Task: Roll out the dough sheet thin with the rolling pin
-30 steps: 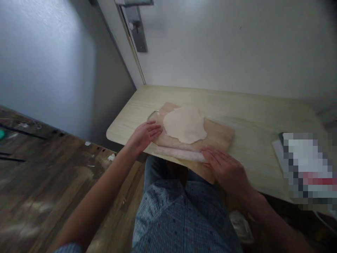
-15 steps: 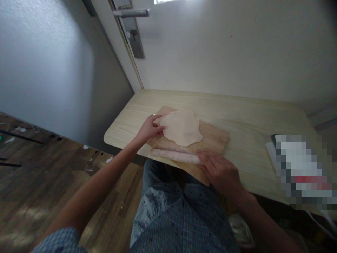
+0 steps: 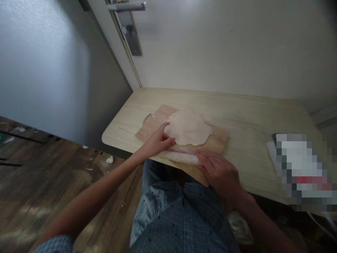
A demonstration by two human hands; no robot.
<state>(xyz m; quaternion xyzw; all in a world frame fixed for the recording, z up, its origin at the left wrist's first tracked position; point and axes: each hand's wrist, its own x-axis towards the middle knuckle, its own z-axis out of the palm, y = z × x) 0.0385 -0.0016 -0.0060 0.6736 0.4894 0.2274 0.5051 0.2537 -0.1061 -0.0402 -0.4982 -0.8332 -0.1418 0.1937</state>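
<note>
A thin, pale dough sheet [image 3: 188, 127] with an uneven rim lies on a wooden cutting board [image 3: 219, 138]. My left hand [image 3: 157, 140] is at the sheet's left edge. Its thumb and forefinger take hold of that edge, and its other fingers are curled and partly hidden. In front of the dough, along the near side of the board, rests a floury rolling pin [image 3: 181, 157]. My right hand [image 3: 219, 170] is closed over the pin's right end and hides it. The pin's left end is partly behind my left hand.
The board lies on a light wooden table [image 3: 250, 116] with rounded corners, its near corner jutting past the front edge. A metal ring [image 3: 147, 118] sits at the board's far left. A blurred-out object [image 3: 300, 165] stands at right. Behind is a white door with a handle [image 3: 129, 7].
My left hand has moved right and slightly nearer, and the dough sheet has shifted right and turned a little. The metal ring is more exposed. My right hand and the pin have hardly moved.
</note>
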